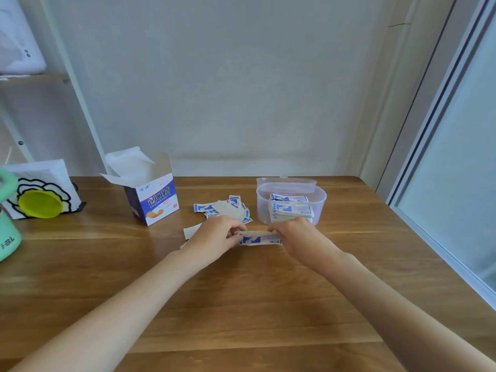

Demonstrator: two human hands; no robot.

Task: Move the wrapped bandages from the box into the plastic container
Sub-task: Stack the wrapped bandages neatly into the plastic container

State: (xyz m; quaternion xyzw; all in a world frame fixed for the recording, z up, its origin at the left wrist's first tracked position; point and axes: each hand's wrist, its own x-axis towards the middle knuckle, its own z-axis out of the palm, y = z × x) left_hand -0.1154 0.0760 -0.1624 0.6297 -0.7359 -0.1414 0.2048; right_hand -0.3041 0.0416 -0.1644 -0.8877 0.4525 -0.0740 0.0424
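Both the left hand (214, 233) and right hand (298, 234) pinch a small stack of wrapped bandages (258, 238) low over the bench (241, 304). The plastic container (291, 201) already holds several stacks; a loose pile (225, 208) remains beside the opened box (153, 196).

Container (291, 202) top open; loose bandages (222, 208) left.
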